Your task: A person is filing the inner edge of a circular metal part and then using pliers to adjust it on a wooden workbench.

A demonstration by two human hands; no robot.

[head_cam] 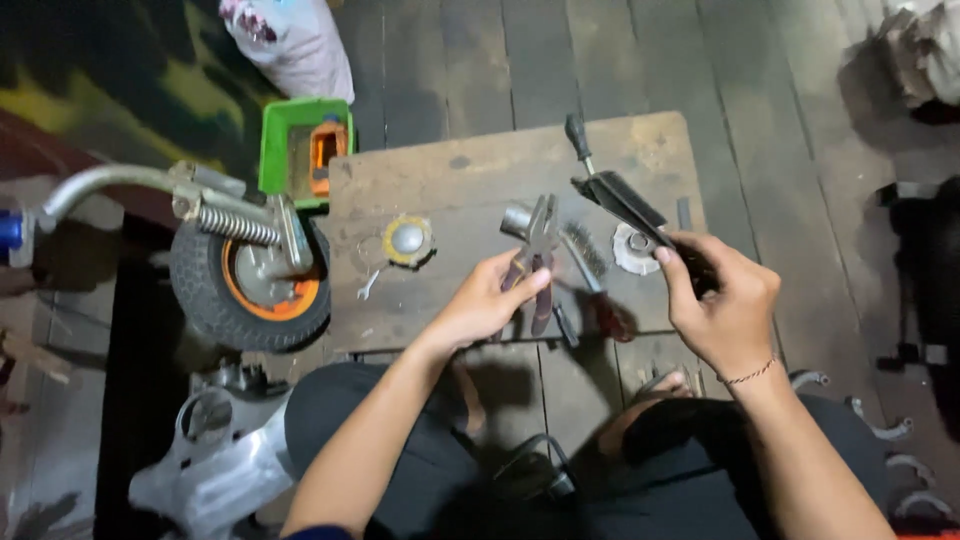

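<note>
My left hand grips pliers with dark red handles over a low wooden board, jaws pointing away from me. My right hand holds a flat black metal part that slants up and to the left. A short metal cylinder lies just left of the plier jaws. Between my hands lie a wire brush and a screwdriver with a red handle. A round toothed metal disc sits under the black part.
A yellow-rimmed round cap and a small wrench lie on the board's left. A small wheel with an orange hub and spring stands at the left. A green box sits behind it. A black-handled tool lies at the board's far edge.
</note>
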